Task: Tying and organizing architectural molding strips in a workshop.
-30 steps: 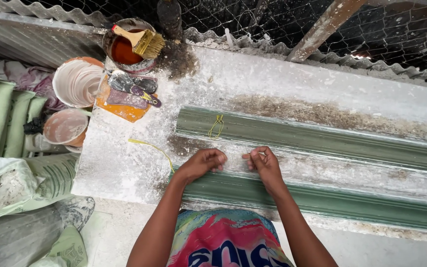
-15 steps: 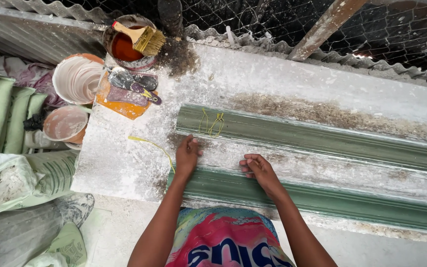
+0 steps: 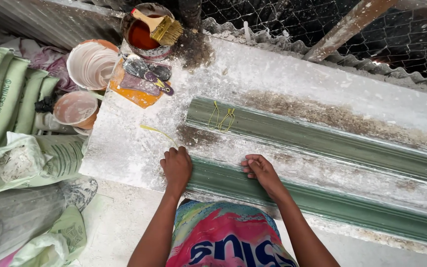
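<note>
The left hand [image 3: 176,167] presses flat, gripping nothing, on the end of the long green ribbed moulding form [image 3: 322,198] lying along the dusty white counter [image 3: 124,148], while the right hand [image 3: 260,170] rests loosely curled on its near ridge. Beyond lie yellow string loops [image 3: 222,117], then a paint tin with a brush [image 3: 156,27]; pressing unevenly could probably shift the form or smear its powdery coat
</note>
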